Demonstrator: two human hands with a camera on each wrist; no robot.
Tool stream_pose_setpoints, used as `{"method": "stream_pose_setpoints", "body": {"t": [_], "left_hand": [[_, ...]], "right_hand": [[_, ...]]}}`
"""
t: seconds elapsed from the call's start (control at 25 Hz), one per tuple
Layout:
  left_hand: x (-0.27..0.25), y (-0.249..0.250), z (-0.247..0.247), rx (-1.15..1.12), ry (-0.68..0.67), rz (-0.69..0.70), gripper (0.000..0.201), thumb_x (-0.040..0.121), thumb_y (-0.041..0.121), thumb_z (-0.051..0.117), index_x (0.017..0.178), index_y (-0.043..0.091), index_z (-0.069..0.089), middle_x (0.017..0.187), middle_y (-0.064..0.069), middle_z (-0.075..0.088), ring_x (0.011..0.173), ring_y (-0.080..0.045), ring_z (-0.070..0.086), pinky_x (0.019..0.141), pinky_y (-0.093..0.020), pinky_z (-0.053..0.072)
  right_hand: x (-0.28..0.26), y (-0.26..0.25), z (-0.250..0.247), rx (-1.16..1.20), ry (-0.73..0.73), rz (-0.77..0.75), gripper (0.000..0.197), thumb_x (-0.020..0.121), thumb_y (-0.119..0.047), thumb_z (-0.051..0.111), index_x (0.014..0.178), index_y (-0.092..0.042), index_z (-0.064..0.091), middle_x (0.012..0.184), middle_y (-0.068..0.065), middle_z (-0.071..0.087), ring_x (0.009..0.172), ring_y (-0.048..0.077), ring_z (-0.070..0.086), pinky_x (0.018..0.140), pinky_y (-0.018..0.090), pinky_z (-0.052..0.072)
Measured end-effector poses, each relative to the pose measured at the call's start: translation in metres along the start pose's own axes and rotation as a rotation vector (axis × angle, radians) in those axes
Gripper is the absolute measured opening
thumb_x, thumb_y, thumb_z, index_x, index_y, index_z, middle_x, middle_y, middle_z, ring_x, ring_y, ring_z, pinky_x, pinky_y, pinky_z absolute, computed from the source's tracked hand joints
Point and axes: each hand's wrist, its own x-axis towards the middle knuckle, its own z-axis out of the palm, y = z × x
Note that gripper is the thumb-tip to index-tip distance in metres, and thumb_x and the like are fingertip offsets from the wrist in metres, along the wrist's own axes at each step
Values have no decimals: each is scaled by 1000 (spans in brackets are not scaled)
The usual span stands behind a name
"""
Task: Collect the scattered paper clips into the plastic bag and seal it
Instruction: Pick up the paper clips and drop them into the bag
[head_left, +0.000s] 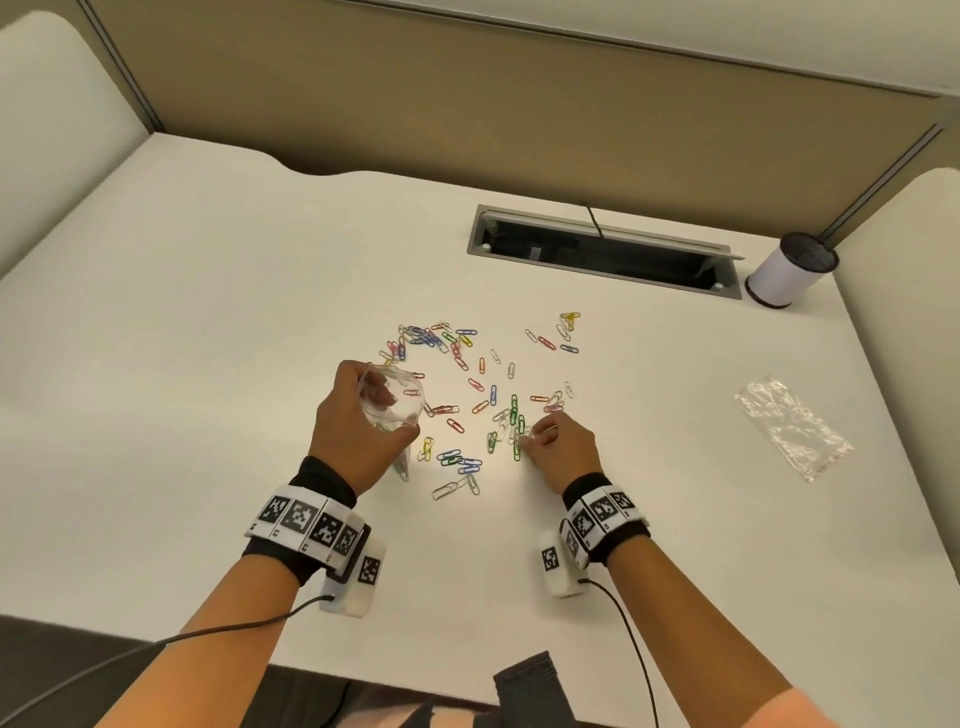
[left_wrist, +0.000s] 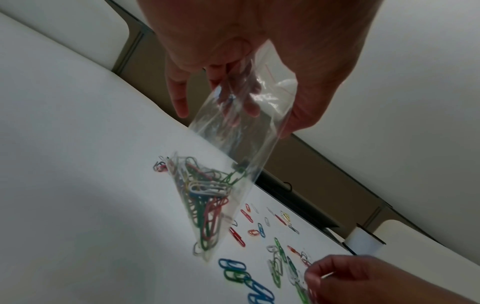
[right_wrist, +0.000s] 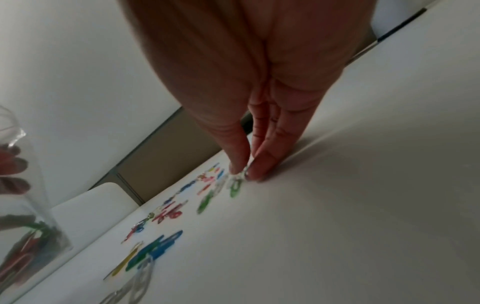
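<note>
The white tabletop (head_left: 208, 312) carries everything, with a grey cable hatch (head_left: 602, 249) sunk into its far side and a white cylindrical container with a dark lid (head_left: 789, 270) at the far right corner. A second, flat and empty clear bag (head_left: 792, 426) lies well apart on the right. The left hand (head_left: 358, 421) holds a clear plastic bag (left_wrist: 233, 144) by its open mouth, thumb on one side and fingers (left_wrist: 249, 96) curled behind the film; the bag hangs down with its lower end on the tabletop, and a tangle of coloured clips (left_wrist: 205, 197) sits in its bottom corner. The right hand (head_left: 558, 441) is lowered to the tabletop near the bag, thumb and fingertips (right_wrist: 259, 164) brought together in a pinch on a pale paper clip (right_wrist: 240, 176) at the near edge of the spread. Loose paper clips (head_left: 467, 374) in red, blue, green, yellow and white lie scattered between and beyond the two hands.
</note>
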Motion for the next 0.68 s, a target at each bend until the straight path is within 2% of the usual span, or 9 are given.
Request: {"method": "stream_pose_setpoints", "body": {"t": [0.12, 0.2, 0.28, 0.32, 0.36, 0.4, 0.48, 0.6, 0.68], "left_hand": [[-2, -4, -10, 9, 31, -11, 50, 67, 11, 83, 100, 15, 46, 85, -1, 63, 80, -13, 61, 68, -11, 44], [-3, -7, -16, 13, 46, -18, 50, 68, 11, 83, 100, 15, 46, 84, 0, 63, 79, -11, 61, 69, -16, 45], [-4, -12, -20, 11, 66, -22, 50, 67, 10, 83, 99, 16, 46, 83, 1, 63, 79, -10, 61, 70, -18, 45], [-5, -13, -22, 12, 74, -26, 50, 67, 10, 83, 99, 16, 46, 83, 1, 63, 79, -11, 61, 71, -19, 45], [-6, -14, -24, 14, 79, -32, 50, 67, 10, 83, 98, 17, 45, 83, 1, 63, 79, -11, 61, 71, -19, 45], [-7, -15, -25, 17, 81, -36, 50, 67, 10, 83, 98, 18, 45, 83, 1, 63, 80, -12, 61, 72, -20, 45], [-8, -16, -27, 20, 83, -39, 50, 67, 10, 83, 97, 18, 45, 83, 0, 63, 80, -13, 61, 71, -18, 44], [-9, -16, -29, 14, 95, -48, 50, 67, 10, 83, 98, 18, 45, 84, 0, 62, 80, -13, 61, 71, -16, 44], [-10, -17, -31, 5, 93, -61, 50, 67, 10, 83, 99, 18, 45, 85, 0, 62, 81, -15, 61, 71, -18, 45]], "right_hand": [[-10, -16, 2, -132, -25, -246, 13, 86, -28, 68, 97, -23, 61, 88, -5, 67, 80, 15, 65, 79, 36, 55], [-23, -20, 8, -281, -202, -523, 24, 92, -29, 60, 115, -27, 60, 112, -7, 65, 103, 12, 60, 94, 33, 50], [-35, -17, 21, -532, -460, -771, 42, 98, -33, 49, 139, -24, 46, 147, -4, 46, 137, 16, 39, 117, 36, 29], [-39, -12, 27, -687, -560, -861, 51, 100, -37, 43, 147, -21, 34, 157, -3, 29, 147, 18, 21, 122, 37, 14], [-41, -5, 32, -826, -633, -923, 59, 100, -43, 36, 152, -19, 22, 162, -3, 13, 150, 20, 4, 122, 37, 1], [-43, 3, 35, -931, -685, -949, 68, 99, -50, 31, 154, -18, 10, 163, -4, 0, 149, 21, -9, 121, 37, -7], [-43, 21, 36, -1034, -737, -964, 81, 94, -63, 27, 154, -20, -7, 162, -5, -14, 146, 23, -22, 120, 38, -13], [-30, 28, 30, -1080, -719, -984, 92, 89, -73, 27, 152, -21, -15, 160, -4, -19, 146, 25, -24, 118, 39, -16], [-15, 23, 24, -1084, -670, -927, 94, 88, -74, 26, 152, -19, -16, 160, -1, -20, 146, 26, -23, 121, 42, -12]]}}
